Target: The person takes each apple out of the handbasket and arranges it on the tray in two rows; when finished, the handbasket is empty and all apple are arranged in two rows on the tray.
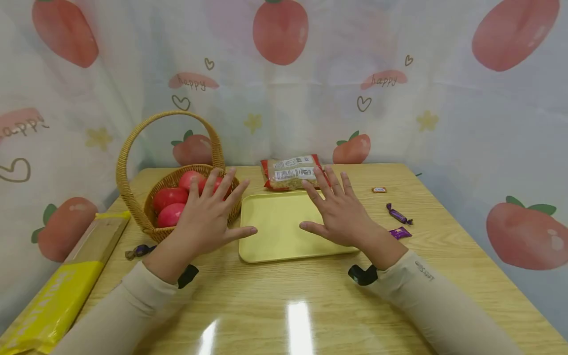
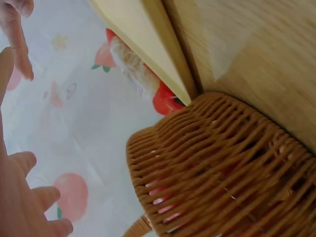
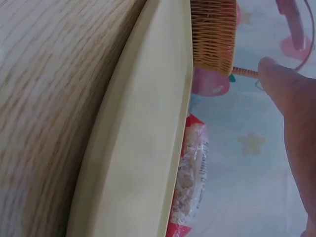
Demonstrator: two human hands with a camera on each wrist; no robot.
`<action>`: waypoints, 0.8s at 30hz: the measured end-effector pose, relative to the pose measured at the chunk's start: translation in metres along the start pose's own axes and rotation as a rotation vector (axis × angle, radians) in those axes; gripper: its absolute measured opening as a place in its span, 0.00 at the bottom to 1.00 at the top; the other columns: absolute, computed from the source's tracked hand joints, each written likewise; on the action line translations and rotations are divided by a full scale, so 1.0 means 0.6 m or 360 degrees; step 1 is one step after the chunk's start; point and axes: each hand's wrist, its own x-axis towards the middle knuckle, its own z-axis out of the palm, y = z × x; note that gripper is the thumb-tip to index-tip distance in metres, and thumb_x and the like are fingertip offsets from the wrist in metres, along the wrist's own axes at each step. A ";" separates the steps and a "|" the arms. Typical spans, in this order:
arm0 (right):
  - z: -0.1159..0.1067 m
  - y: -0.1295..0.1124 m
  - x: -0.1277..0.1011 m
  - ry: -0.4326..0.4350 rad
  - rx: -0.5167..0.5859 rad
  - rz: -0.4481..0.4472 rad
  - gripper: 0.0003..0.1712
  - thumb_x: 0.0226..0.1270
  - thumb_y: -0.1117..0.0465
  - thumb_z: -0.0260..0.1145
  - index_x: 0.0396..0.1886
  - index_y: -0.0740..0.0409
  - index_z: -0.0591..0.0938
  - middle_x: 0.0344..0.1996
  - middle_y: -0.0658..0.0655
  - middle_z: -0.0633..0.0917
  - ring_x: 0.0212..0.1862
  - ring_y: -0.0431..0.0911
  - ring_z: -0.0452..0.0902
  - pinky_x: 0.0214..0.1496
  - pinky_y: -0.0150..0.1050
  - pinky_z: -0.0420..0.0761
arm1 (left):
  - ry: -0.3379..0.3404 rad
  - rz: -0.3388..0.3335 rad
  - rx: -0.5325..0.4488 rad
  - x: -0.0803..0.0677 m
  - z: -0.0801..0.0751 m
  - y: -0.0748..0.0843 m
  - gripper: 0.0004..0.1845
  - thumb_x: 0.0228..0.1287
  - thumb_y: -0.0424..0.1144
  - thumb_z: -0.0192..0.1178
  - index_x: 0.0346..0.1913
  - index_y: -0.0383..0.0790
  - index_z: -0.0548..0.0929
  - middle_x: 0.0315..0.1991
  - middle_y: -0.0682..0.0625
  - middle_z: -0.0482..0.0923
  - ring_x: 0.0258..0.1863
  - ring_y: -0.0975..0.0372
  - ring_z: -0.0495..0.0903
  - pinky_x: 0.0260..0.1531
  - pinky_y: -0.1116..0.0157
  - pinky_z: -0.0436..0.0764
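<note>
Both hands are spread wide, holding nothing. The left hand [image 1: 208, 217] hovers by the woven wicker basket [image 1: 151, 217]. The right hand [image 1: 341, 214] hovers over the smooth rectangular yellow tray [image 1: 275, 231].

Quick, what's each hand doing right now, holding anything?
Left hand: open, fingers spread above the basket, holding nothing.
Right hand: open, fingers spread over the yellow tray, holding nothing.

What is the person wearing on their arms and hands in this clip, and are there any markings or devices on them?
Both hands are bare: the left hand and right hand wear no gloves or rings that can be seen. Long, close-fitting cream sleeves cover both arms to the wrist. The right sleeve bears a small grey logo, unreadable. A small black device sits under each wrist.
</note>
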 end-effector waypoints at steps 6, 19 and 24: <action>0.001 -0.004 0.012 0.0013 0.0029 -0.0005 0.60 0.70 0.22 0.53 0.86 0.46 0.39 0.84 0.60 0.29 0.83 0.58 0.18 0.81 0.69 0.35 | -0.0020 0.0000 -0.0072 -0.012 -0.003 -0.007 0.61 0.57 0.85 0.50 0.85 0.58 0.44 0.86 0.45 0.36 0.83 0.39 0.40 0.74 0.27 0.41; -0.006 -0.019 0.027 -0.0027 0.0127 -0.0052 0.61 0.70 0.22 0.53 0.86 0.47 0.38 0.84 0.63 0.34 0.84 0.59 0.20 0.82 0.67 0.33 | 0.0021 -0.0055 -0.0270 -0.025 -0.009 -0.017 0.65 0.52 0.81 0.61 0.85 0.51 0.49 0.86 0.43 0.40 0.82 0.38 0.45 0.74 0.29 0.47; -0.006 -0.024 0.032 -0.0022 0.0148 -0.0072 0.61 0.69 0.22 0.53 0.86 0.47 0.39 0.84 0.63 0.34 0.84 0.58 0.20 0.82 0.67 0.36 | 0.0043 -0.0079 -0.0374 -0.030 -0.007 -0.024 0.66 0.51 0.81 0.63 0.84 0.49 0.50 0.85 0.43 0.41 0.82 0.40 0.45 0.74 0.30 0.51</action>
